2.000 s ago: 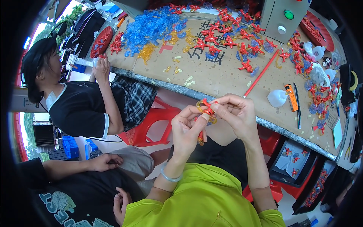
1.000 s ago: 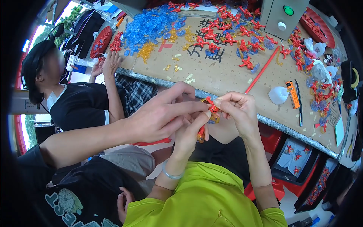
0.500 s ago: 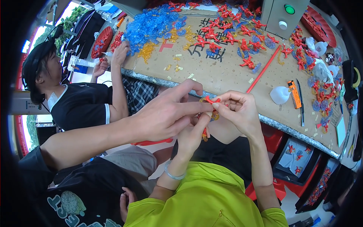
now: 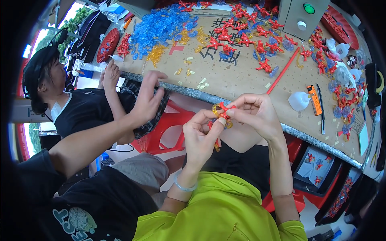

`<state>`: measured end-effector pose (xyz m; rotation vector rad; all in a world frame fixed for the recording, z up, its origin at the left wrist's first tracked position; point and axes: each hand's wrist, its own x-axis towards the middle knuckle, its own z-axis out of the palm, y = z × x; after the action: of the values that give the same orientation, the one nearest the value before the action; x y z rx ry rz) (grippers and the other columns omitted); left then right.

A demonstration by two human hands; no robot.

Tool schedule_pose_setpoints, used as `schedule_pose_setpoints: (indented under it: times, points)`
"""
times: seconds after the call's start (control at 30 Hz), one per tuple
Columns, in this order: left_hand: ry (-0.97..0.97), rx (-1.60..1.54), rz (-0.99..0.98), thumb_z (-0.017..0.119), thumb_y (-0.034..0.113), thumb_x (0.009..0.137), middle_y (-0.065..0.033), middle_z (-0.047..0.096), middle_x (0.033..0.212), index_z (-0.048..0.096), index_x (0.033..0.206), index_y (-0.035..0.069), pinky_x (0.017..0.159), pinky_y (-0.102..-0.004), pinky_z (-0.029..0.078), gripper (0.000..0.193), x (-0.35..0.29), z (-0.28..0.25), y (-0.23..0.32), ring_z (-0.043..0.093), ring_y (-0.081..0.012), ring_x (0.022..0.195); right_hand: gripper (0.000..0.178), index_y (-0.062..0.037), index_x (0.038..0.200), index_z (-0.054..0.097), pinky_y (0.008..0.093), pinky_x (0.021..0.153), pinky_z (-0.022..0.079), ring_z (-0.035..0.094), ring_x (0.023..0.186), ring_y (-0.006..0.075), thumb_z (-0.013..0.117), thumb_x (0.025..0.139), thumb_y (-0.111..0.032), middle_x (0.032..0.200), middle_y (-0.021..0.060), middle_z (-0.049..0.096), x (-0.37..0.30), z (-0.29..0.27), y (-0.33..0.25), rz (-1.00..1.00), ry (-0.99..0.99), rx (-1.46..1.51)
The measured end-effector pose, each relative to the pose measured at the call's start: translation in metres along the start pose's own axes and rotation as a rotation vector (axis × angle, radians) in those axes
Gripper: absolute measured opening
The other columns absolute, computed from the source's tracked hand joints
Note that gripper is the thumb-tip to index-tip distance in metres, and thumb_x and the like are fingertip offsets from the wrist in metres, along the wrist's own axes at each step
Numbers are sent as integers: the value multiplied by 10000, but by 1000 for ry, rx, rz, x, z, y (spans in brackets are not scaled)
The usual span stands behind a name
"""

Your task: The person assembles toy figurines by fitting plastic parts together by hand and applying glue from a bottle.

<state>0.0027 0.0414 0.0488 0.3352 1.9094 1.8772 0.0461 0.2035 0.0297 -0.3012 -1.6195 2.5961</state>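
— How many people besides the wearer?
— Two: a person in a black cap and a co-worker's arm reaching in.
— Tools on the desk?
— One long red stick, one orange cutter, one black pen, one white bottle.
— Plastic pieces?
— Red figures, blue bits, yellow bits: too many to count.

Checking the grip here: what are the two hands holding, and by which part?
Both the left hand and right hand pinch a small red-and-yellow plastic piece by its edges, fingertips only.
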Motion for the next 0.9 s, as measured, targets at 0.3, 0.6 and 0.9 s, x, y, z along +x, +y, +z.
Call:
schedule_pose_setpoints:
  times: [0.3,0.6,0.9]
  points:
    - [-75,-226,-111,577,30,883,-105,651,782,581,884,-36,360,-192,407,67,-1,-2,8,500,-60,440,125,48,805,668,202,401,399,544,467,87,653,820,-75,665,100,638,-4,9,5,7,103,115]
    - [-99,-321,-135,572,44,886,-125,668,803,583,889,-33,354,-207,405,77,3,-6,0,494,-80,416,124,37,815,671,182,418,387,534,484,59,667,822,-86,660,74,633,-1,10,6,4,108,122]
    - [-75,-314,-155,572,52,887,-134,672,793,588,883,-26,343,-213,392,80,9,-4,-7,488,-93,388,94,33,825,674,161,430,373,528,503,39,683,813,-60,665,60,639,2,10,6,-53,161,-68]
